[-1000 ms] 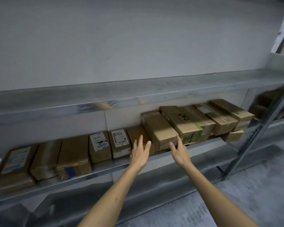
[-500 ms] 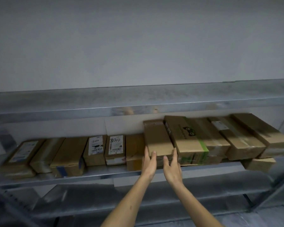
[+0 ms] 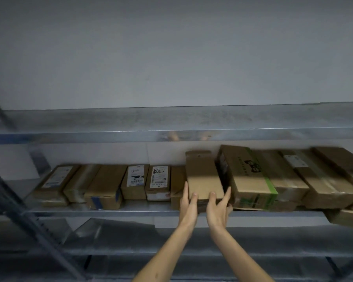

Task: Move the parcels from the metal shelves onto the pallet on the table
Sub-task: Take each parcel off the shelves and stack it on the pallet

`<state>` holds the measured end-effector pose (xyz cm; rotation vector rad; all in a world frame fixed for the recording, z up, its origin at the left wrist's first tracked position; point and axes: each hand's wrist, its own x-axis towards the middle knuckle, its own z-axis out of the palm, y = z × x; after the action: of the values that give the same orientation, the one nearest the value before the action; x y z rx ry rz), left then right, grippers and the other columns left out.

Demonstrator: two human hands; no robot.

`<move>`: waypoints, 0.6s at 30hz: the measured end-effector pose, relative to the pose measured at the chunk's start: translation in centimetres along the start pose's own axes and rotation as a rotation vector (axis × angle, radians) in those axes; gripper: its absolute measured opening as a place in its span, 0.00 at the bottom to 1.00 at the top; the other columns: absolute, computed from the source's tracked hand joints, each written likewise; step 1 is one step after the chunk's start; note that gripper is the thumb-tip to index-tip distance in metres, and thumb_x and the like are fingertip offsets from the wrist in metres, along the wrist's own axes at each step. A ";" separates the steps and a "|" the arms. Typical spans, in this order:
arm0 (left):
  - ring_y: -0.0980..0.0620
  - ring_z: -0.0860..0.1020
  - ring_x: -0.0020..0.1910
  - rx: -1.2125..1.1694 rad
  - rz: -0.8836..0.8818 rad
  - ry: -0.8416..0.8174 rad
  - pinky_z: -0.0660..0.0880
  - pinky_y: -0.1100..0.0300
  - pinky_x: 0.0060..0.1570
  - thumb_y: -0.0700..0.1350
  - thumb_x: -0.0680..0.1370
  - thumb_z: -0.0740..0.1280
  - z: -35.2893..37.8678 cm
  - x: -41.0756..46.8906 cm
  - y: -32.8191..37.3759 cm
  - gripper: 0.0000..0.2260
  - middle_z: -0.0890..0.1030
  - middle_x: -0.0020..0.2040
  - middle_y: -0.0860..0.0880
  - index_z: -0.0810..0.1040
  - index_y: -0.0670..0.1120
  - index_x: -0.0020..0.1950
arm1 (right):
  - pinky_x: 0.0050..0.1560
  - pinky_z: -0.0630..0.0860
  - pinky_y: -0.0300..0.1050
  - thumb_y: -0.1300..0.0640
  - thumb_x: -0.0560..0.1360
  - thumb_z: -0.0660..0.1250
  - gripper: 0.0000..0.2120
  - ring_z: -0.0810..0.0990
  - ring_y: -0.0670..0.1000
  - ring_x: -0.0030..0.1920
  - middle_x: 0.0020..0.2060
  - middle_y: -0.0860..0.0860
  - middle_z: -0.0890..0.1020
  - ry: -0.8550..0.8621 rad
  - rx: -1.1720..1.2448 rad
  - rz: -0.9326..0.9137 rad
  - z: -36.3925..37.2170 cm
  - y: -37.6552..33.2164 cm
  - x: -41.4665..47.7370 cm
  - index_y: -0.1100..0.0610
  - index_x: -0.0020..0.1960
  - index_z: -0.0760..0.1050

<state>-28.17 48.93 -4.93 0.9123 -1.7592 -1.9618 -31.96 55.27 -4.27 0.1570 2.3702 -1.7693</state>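
A row of brown cardboard parcels lies on the middle metal shelf (image 3: 147,212). A plain brown parcel (image 3: 203,176) sits near the middle of the row, resting on top of a lower parcel. My left hand (image 3: 189,202) clasps its left front corner, thumb on top. My right hand (image 3: 219,204) clasps its right front corner, fingers in the gap beside a big parcel with green tape (image 3: 251,180). The pallet and table are out of view.
Left of the held parcel stand two small parcels with white labels (image 3: 158,180) and several more brown parcels (image 3: 104,186). More long parcels (image 3: 322,178) lie to the right. An upper shelf (image 3: 171,121) overhangs the row. A slanted steel upright (image 3: 25,218) stands at the left.
Both hands reached forward from open air and closed onto the front end of the plain brown parcel. The view swung to the right and closer to the shelf.
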 end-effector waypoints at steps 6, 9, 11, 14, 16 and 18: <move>0.46 0.65 0.74 0.016 0.004 0.018 0.69 0.46 0.66 0.54 0.84 0.58 -4.3 -3.2 0.1 0.26 0.60 0.79 0.52 0.50 0.66 0.78 | 0.64 0.70 0.62 0.43 0.82 0.56 0.27 0.71 0.67 0.64 0.73 0.62 0.61 -0.044 0.027 -0.079 2.0 0.1 -3.5 0.37 0.78 0.51; 0.50 0.65 0.73 0.092 0.041 0.024 0.64 0.48 0.72 0.55 0.84 0.57 -7.8 -4.5 0.0 0.27 0.63 0.78 0.53 0.48 0.65 0.79 | 0.63 0.72 0.61 0.44 0.82 0.56 0.25 0.73 0.66 0.62 0.71 0.62 0.63 -0.089 0.021 -0.103 3.2 -0.1 -6.2 0.37 0.77 0.54; 0.54 0.66 0.71 0.115 0.080 0.032 0.65 0.54 0.69 0.52 0.84 0.57 -10.6 -5.3 0.2 0.27 0.63 0.78 0.53 0.49 0.64 0.80 | 0.60 0.72 0.58 0.45 0.83 0.56 0.23 0.74 0.62 0.58 0.69 0.62 0.65 -0.134 0.017 -0.139 4.2 -0.2 -8.3 0.37 0.76 0.56; 0.50 0.65 0.73 0.138 0.106 0.084 0.68 0.53 0.67 0.51 0.85 0.57 -15.7 -6.4 0.8 0.26 0.58 0.79 0.50 0.51 0.62 0.80 | 0.56 0.75 0.55 0.48 0.83 0.55 0.21 0.73 0.51 0.48 0.66 0.60 0.67 -0.233 0.015 -0.229 6.1 -0.6 -11.9 0.40 0.75 0.59; 0.48 0.64 0.74 0.161 0.128 0.150 0.68 0.51 0.68 0.51 0.85 0.56 -19.5 -7.2 1.2 0.25 0.56 0.79 0.50 0.53 0.62 0.80 | 0.58 0.77 0.60 0.49 0.84 0.54 0.19 0.74 0.53 0.53 0.66 0.58 0.67 -0.323 0.022 -0.269 7.6 -0.9 -14.7 0.41 0.74 0.61; 0.47 0.63 0.74 0.184 0.158 0.230 0.66 0.50 0.69 0.51 0.85 0.56 -23.7 -8.2 1.3 0.24 0.55 0.79 0.49 0.54 0.61 0.80 | 0.61 0.75 0.63 0.51 0.84 0.54 0.17 0.73 0.56 0.61 0.66 0.57 0.69 -0.407 0.026 -0.319 9.3 -1.2 -17.7 0.42 0.72 0.63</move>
<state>-6.65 36.30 -2.27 0.9818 -1.8359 -1.5516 -14.11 46.44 -2.08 -0.5546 2.1607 -1.7508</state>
